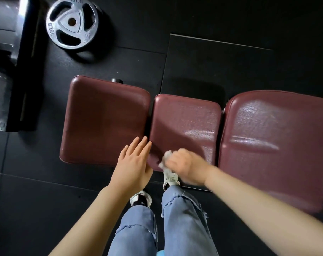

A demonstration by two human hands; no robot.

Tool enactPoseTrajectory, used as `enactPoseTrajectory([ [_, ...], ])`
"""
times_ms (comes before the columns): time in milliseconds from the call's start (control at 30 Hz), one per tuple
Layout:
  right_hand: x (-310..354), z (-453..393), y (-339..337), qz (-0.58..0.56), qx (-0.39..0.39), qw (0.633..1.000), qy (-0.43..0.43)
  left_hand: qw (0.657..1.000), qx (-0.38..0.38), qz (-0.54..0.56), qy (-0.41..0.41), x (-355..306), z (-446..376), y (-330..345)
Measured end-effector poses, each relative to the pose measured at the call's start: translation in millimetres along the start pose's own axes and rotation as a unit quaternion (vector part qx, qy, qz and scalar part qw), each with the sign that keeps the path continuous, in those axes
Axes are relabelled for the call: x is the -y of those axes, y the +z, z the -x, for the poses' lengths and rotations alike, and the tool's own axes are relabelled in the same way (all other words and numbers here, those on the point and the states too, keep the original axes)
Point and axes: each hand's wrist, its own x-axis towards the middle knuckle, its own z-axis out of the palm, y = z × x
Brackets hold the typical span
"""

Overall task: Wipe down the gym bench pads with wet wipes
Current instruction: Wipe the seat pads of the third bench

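The right hand is smeared by motion blur, so its fingers cannot be counted one by one; they read as curled down around a crumpled white wet wipe, which bulges out on the thumb side and lies against the near left corner of the middle pad. The lower part of the wipe blends with the white sneaker showing just beneath the pad edge, and where one ends is hard to tell. The left hand lies flat with its fingers straight and close together, the fingertips on the near right corner of the left pad, beside the dark gap between the two pads.

All three pads are maroon vinyl with rounded corners and piped seams. The middle one and the right pad carry a patchy, wet-looking sheen; the left one looks matte. The right pad is cut off by the frame edge, and its near corner is hidden behind the right forearm.

Under the bench lies black rubber floor tiling. A grey metal weight plate with three grip cut-outs lies flat at the top left, beside a black steel frame that runs out of view. Ripped, light blue jeans fill the bottom centre.
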Motion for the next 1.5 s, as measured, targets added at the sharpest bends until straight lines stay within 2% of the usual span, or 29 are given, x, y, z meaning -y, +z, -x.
enactPoseTrajectory([
  [33,-19.9,-11.4,-8.4,0.011,0.013,1.000,0.003,1.000,0.004,-0.010,0.006,-1.8,0.3,3.7],
  [100,-68.6,-42.7,-25.7,0.050,-0.002,0.997,0.065,1.000,0.008,-0.024,0.009,-4.2,-0.4,9.2],
  [200,-117.7,-70.2,-44.7,0.056,-0.094,0.962,0.249,1.000,0.009,-0.018,0.001,-3.7,-3.4,10.5],
  [267,-106.5,-64.9,-38.6,0.017,-0.136,0.936,0.323,1.000,0.021,-0.023,0.002,-2.9,-4.0,9.4],
  [333,-65.8,-37.5,-15.8,-0.020,-0.113,0.949,0.292,0.998,0.042,-0.035,0.001,-4.0,-4.1,9.2],
  [433,10.4,24.1,18.0,-0.070,-0.058,0.979,0.181,0.995,0.080,-0.057,-0.010,-9.1,-7.2,10.2],
  [500,15.3,38.6,22.1,-0.055,-0.070,0.988,0.125,0.993,0.096,-0.069,-0.016,-11.2,-9.4,12.5],
  [567,-21.5,20.1,5.4,-0.031,-0.070,0.991,0.112,0.990,0.105,-0.098,-0.011,-11.8,-8.7,14.8],
  [633,-76.2,-16.1,-15.8,0.016,-0.091,0.981,0.168,0.987,0.108,-0.116,-0.008,-10.9,-7.4,14.7],
  [700,-114.2,-44.4,-34.1,0.051,-0.112,0.953,0.277,0.986,0.115,-0.116,-0.008,-11.9,-7.3,12.3],
  [767,-111.8,-48.2,-29.4,0.027,-0.149,0.913,0.379,0.985,0.128,-0.111,-0.013,-16.2,-8.7,7.5],
  [800,-94.7,-39.6,-20.1,0.007,-0.154,0.903,0.401,0.985,0.135,-0.105,-0.019,-18.7,-9.5,4.6],
  [933,21.4,32.5,28.6,-0.092,-0.118,0.926,0.348,0.981,0.166,-0.100,-0.029,-24.9,-14.2,-4.9],
  [1000,38.7,49.3,38.2,-0.100,-0.110,0.926,0.347,0.980,0.169,-0.106,-0.027,-23.8,-15.9,-6.7],
  [1167,-68.8,-20.5,-4.5,-0.033,-0.180,0.913,0.364,0.981,0.166,-0.101,-0.023,-19.8,-14.3,-4.7],
  [1233,-104.3,-47.9,-23.2,-0.007,-0.210,0.885,0.415,0.981,0.162,-0.103,-0.022,-19.4,-14.2,-3.1],
  [1300,-104.5,-50.1,-20.4,-0.019,-0.211,0.857,0.470,0.982,0.160,-0.100,-0.025,-21.1,-14.5,-2.2],
  [1433,-9.8,13.6,20.9,-0.080,-0.175,0.849,0.491,0.983,0.160,-0.088,-0.031,-22.3,-13.7,-5.5],
  [1500,40.7,45.7,34.8,-0.118,-0.137,0.833,0.523,0.984,0.156,-0.086,-0.024,-20.3,-13.9,-7.4],
])
